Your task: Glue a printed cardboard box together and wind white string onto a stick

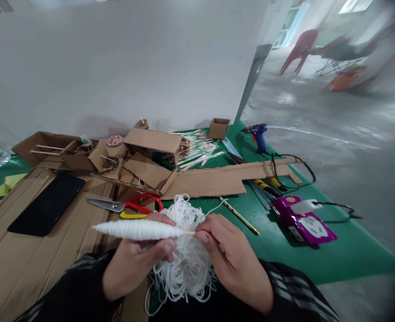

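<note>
A thin wooden stick [188,232] lies level between my hands, and white string wound round it forms a spindle-shaped bobbin [127,229]. My left hand [140,257] is closed around the wound part, thumb in front and fingers behind. The stick's bare right end is pinched by my right hand [234,259], between thumb and fingers. Beneath and between both hands hangs a tangled heap of loose white string [187,273]. One strand runs up from behind my right hand. Scissors [127,206] with red and yellow handles lie just beyond my left hand.
Cardboard boxes [153,142] and many thin sticks [200,147] stand along the wall. A black tablet [46,205] lies on cardboard at left. To the right are a pencil [240,216], a purple power strip [304,221] and a corded blue glue gun [259,137] near the table edge.
</note>
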### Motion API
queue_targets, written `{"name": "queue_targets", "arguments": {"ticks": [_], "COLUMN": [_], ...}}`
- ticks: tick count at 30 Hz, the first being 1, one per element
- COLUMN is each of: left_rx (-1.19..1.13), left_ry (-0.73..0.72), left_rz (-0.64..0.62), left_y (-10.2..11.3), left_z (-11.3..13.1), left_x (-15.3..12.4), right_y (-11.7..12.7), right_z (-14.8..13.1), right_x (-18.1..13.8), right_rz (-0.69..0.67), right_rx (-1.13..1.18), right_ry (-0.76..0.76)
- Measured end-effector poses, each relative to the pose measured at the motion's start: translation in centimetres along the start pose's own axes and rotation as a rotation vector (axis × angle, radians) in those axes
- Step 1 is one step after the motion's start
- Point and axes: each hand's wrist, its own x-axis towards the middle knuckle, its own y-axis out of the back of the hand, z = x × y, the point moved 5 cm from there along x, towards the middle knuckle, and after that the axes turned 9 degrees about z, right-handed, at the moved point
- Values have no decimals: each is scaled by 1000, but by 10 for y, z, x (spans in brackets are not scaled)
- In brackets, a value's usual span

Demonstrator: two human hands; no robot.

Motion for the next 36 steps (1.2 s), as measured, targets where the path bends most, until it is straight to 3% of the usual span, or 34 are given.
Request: {"name": "queue_targets", "arguments": {"ticks": [7, 16, 20, 25, 30, 36], "left_rx": [-4, 9, 55, 97, 243, 225], "left_ry": [-34, -59, -110, -182, -267, -251], "left_rz": [3, 11, -62, -135, -91, -101], "left_y": [0, 3, 3, -2, -3, -3], "left_z": [1, 3, 4, 7, 11, 13], "left_x": [0, -5, -6, -6, -7, -6], "right_y": [-1, -1, 1, 12, -3, -13], "right_z": [3, -2, -8, -22, -39, -39], "right_x": [-4, 1, 1, 16, 35, 36], "right_rz": [-17, -11, -96, -52, -178, -136], "right_rx": [11, 19, 83, 194, 191, 209], "right_ry": [-79, 7, 20, 21, 52, 43]}}
